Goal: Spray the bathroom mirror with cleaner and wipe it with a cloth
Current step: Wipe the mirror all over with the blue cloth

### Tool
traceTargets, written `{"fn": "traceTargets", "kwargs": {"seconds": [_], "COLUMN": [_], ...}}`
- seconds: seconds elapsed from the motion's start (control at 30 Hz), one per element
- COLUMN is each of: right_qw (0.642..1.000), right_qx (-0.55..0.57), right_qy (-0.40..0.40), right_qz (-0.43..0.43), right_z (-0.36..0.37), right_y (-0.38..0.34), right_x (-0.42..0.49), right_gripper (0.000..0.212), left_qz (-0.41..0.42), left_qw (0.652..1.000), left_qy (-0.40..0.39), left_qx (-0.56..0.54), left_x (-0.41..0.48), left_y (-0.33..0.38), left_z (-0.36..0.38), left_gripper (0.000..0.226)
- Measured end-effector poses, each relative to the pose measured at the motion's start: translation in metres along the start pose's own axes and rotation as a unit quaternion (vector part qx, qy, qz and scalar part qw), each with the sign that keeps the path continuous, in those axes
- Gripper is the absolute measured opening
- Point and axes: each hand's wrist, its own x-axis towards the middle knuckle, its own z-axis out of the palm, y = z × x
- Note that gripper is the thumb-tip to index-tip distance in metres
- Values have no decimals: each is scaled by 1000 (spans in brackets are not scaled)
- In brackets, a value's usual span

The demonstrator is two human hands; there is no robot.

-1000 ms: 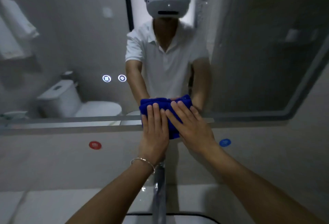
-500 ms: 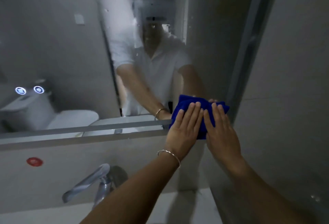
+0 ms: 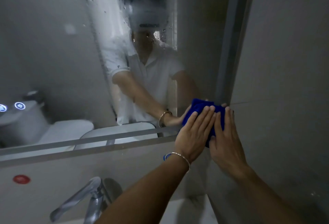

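Note:
The bathroom mirror (image 3: 74, 60) fills the upper left; spray droplets and streaks cover its upper middle. A folded blue cloth (image 3: 199, 107) lies flat against the mirror's lower right corner, right by the grey frame. My left hand (image 3: 194, 133), a thin bracelet on its wrist, presses the cloth with straight fingers. Beside it, my right hand (image 3: 226, 140) presses the cloth's right part the same way. The cloth's lower half is hidden under both hands. No spray bottle is in view.
A chrome faucet (image 3: 81, 200) stands below the mirror at lower left, over a white basin edge. A red dot (image 3: 21, 179) marks the wall under the mirror. A grey tiled side wall (image 3: 284, 81) closes in on the right. Two lit touch icons (image 3: 19, 105) glow on the mirror's left.
Both hands have slid the cloth rightward along the mirror's bottom edge, from its middle to the lower right corner. My view turned right with them.

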Motion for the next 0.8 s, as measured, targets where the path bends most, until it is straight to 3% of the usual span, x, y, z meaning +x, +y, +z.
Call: {"fn": "traceTargets", "kwargs": {"seconds": [0.1, 0.23, 0.4, 0.6, 0.8], "right_qw": [999, 995, 993, 988, 985], "right_qx": [24, 6, -58, -57, -71], "right_qy": [9, 77, 82, 134, 155], "right_qz": [32, 69, 58, 51, 8], "right_z": [-6, -42, -69, -37, -11], "right_y": [-10, -24, -23, -47, -76], "right_x": [4, 50, 73, 69, 64], "right_gripper": [69, 59, 61, 64, 66], "left_qz": [-2, -34, -70, -21, -40], "left_qw": [1000, 998, 995, 998, 998], "left_qy": [4, 42, 56, 58, 51], "left_qx": [-15, -44, -48, -19, -27], "left_x": [6, 56, 76, 49, 9], "left_y": [-9, -34, -48, -71, -98], "left_z": [-8, -37, -50, -40, -32], "left_gripper": [67, 71, 71, 69, 66]}}
